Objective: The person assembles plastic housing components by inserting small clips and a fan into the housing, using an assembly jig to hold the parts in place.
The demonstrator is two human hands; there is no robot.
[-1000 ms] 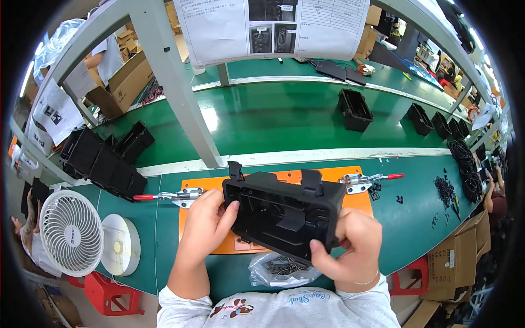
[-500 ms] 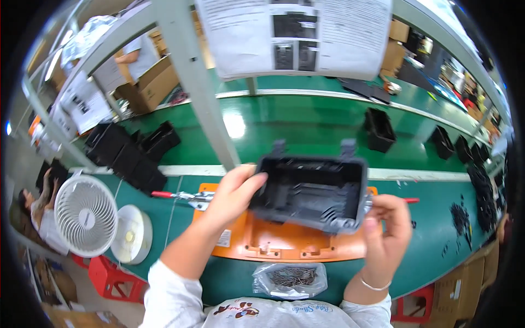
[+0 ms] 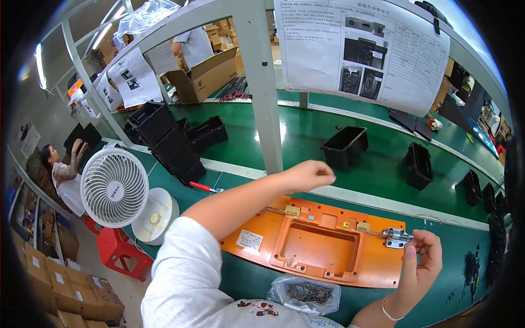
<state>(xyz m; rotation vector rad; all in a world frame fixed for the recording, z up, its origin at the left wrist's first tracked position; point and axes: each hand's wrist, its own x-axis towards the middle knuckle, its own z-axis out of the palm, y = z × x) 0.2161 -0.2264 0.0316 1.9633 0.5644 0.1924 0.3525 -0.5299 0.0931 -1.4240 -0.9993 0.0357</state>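
Note:
My left hand [image 3: 310,176] is raised over the edge of the green belt, fingers curled, with nothing visible in them. Just beyond it a black plastic box [image 3: 345,148] sits on the belt, apart from the fingers. My right hand [image 3: 422,261] is closed at the right end of the orange fixture [image 3: 262,249], its thumb and fingers on the end of a metal toggle clamp [image 3: 395,237]. The fixture's rectangular recess [image 3: 317,249] holds no box. Another clamp's red handle [image 3: 200,186] shows on the left; my left forearm hides part of that side.
A bag of screws [image 3: 306,292] lies in front of the fixture. Stacked black boxes [image 3: 172,145] and a white fan [image 3: 115,188] stand left. More black boxes [image 3: 420,167] line the belt on the right. A grey post [image 3: 262,87] and hanging instruction sheets [image 3: 361,54] rise ahead.
Both hands held a black box over the fixture; now it is out of them, and one sits on the belt. My left hand moved forward, my right to the clamp. The view swung left.

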